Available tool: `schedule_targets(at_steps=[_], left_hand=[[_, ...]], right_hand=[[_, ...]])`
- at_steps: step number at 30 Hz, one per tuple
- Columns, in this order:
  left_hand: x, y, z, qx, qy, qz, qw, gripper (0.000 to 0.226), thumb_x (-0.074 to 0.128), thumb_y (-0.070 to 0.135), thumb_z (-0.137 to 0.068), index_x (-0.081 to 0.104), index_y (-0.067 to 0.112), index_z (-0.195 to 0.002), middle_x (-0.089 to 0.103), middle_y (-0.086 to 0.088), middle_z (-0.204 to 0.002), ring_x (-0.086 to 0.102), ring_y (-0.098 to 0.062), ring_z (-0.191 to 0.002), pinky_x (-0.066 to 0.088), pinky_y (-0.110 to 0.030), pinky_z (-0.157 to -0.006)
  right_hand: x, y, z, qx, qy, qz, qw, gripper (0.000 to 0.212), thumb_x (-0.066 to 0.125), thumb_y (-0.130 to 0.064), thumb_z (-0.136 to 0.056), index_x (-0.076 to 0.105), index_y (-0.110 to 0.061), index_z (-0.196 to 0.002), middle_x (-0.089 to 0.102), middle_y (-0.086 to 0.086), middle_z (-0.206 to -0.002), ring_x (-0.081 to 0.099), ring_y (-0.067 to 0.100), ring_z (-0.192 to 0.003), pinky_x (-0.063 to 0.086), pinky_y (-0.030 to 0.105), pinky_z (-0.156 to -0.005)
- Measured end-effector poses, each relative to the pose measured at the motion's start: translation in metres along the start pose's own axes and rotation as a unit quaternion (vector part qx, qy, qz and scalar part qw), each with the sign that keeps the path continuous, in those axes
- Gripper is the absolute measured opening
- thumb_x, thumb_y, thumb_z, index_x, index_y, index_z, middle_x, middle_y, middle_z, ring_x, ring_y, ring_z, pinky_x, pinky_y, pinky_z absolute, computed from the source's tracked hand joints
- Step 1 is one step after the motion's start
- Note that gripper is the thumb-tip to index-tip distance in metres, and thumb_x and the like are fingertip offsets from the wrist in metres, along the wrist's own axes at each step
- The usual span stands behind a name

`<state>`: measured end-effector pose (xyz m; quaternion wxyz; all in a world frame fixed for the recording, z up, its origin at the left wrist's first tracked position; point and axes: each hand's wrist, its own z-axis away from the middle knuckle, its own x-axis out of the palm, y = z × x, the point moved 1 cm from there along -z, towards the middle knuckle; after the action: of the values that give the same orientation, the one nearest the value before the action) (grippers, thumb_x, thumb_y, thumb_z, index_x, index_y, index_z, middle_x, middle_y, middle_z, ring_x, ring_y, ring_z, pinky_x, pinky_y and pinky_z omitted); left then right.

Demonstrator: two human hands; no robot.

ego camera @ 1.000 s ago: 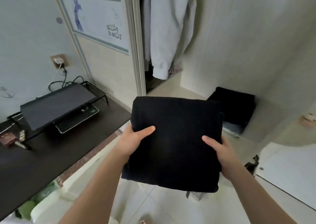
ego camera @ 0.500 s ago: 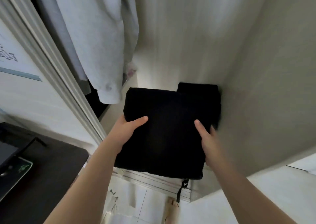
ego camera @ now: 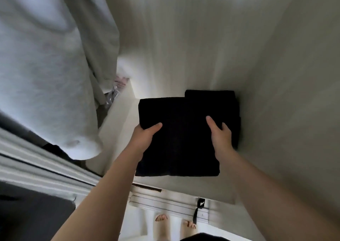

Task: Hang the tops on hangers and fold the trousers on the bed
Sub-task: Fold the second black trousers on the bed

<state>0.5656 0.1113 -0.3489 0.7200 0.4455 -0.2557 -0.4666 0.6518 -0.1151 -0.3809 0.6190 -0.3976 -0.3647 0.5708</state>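
Beside a grey top, folded trousers clamped in left hand and right hand grip, 1 dark pile behind.

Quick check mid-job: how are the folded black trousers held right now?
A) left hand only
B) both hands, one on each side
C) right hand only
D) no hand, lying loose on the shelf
B: the left hand and the right hand each grip one side of the trousers, with the thumbs on top of the cloth.
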Motion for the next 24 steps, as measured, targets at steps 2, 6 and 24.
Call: schedule_targets(at_steps=[2,6,24], left_hand=[[0.02,0.0,-0.029,-0.011,-0.029,0.0,1.0,0.052,0.078,0.035,-0.087,0.062,0.017,-0.133,0.073,-0.001,-0.115,0.071,-0.024,-0.103,0.056,-0.045,-0.097],[0.067,-0.002,-0.083,-0.037,-0.092,-0.001,0.995,0.056,0.082,0.036,-0.083,0.063,0.016,-0.132,0.075,-0.003,-0.112,0.073,-0.025,-0.099,0.058,-0.044,-0.095],[0.172,-0.031,-0.246,0.346,0.04,-0.329,0.878,0.077,0.063,0.031,-0.096,0.022,0.02,-0.16,0.024,-0.013,-0.164,0.023,-0.033,-0.151,0.024,-0.044,-0.123]], right_hand=[[-0.012,-0.003,-0.022,-0.005,0.031,0.006,0.999,0.067,0.075,-0.056,-0.082,0.057,-0.024,-0.138,0.065,-0.007,-0.121,0.063,0.018,-0.109,0.051,0.042,-0.102],[-0.04,-0.006,-0.065,-0.018,0.126,0.037,0.991,0.063,0.076,-0.055,-0.08,0.064,-0.018,-0.131,0.069,-0.003,-0.119,0.067,0.02,-0.106,0.053,0.041,-0.101],[-0.017,0.005,-0.186,-0.2,0.262,0.557,0.762,0.083,0.062,-0.023,-0.083,0.024,-0.026,-0.157,0.02,0.007,-0.164,0.021,0.033,-0.149,0.02,0.052,-0.117]])
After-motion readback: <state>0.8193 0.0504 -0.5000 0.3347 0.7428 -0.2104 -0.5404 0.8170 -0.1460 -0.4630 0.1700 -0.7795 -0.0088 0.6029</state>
